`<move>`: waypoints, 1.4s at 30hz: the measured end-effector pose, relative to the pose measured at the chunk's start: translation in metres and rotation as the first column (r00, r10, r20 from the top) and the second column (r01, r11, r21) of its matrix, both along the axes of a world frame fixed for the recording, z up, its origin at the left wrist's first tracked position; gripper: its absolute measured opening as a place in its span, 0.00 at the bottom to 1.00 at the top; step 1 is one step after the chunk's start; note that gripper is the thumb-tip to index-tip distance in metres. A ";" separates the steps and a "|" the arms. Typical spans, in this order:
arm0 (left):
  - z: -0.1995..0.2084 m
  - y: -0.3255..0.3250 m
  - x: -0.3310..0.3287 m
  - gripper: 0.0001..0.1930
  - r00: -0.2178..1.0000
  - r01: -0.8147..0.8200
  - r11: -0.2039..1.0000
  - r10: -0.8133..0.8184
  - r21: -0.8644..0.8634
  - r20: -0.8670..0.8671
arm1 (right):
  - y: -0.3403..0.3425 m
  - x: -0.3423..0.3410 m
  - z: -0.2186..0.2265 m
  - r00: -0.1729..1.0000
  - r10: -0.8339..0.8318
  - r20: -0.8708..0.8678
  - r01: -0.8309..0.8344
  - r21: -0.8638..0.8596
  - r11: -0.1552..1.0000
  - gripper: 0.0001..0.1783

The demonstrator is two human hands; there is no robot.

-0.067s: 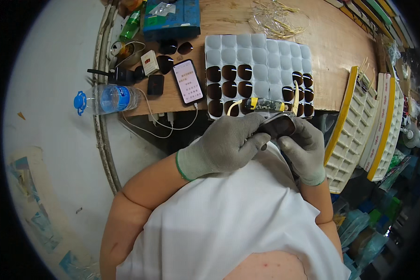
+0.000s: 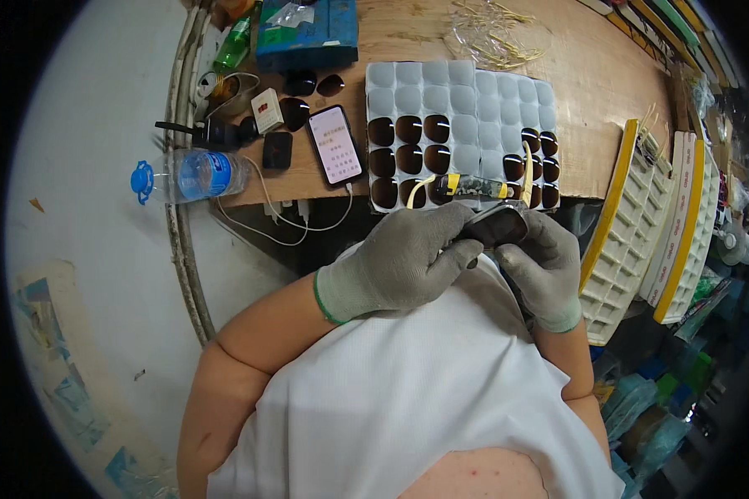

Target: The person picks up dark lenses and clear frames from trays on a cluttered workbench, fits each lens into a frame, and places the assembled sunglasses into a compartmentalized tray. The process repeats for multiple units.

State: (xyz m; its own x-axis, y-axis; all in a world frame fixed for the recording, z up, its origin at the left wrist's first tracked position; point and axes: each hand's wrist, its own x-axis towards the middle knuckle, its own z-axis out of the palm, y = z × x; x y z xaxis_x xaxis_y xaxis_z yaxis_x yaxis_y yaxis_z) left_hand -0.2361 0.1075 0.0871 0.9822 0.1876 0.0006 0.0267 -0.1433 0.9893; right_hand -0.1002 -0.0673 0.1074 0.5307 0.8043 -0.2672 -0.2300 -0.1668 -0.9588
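Observation:
Both hands wear grey knitted gloves and meet at the table's near edge. Between them is a pair of sunglasses with a dark lens facing up and pale cream temple arms pointing away from me. My left hand is closed, thumb and fingers pinching its left part, which they mostly hide. On the right side, my right hand grips the rim with bent fingers and thumb. Just beyond lies a grey moulded tray with brown lenses in several hollows. A yellow-and-dark cylinder rests across its near edge.
To the left are a lit phone on a white cable, loose dark lenses, a small box and a water bottle. A blue metal box stands behind. Cream compartment trays lean at the right.

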 end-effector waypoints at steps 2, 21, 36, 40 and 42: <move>-0.002 -0.005 0.001 0.15 0.990 -0.048 0.998 0.042 0.037 0.137 | 0.002 0.000 0.004 0.999 0.025 0.031 -0.023 -0.044 0.999 0.13; -0.003 -0.025 0.086 0.16 0.987 0.156 0.905 -0.122 0.395 -0.109 | 0.002 0.127 0.009 0.439 0.465 0.769 -0.431 -0.273 0.860 0.28; -0.134 0.025 0.160 0.30 0.528 0.024 0.620 0.658 0.784 -0.537 | -0.030 0.173 -0.041 0.812 0.256 0.525 -0.322 0.037 0.946 0.38; -0.130 0.023 0.154 0.22 0.614 -0.241 0.783 0.581 0.574 -0.534 | -0.028 0.172 -0.058 0.933 0.191 0.304 -0.234 0.108 0.966 0.33; -0.099 0.004 0.149 0.14 0.777 -0.427 0.888 0.457 0.170 -0.432 | -0.033 0.175 -0.059 0.969 0.203 0.140 -0.206 0.004 0.979 0.27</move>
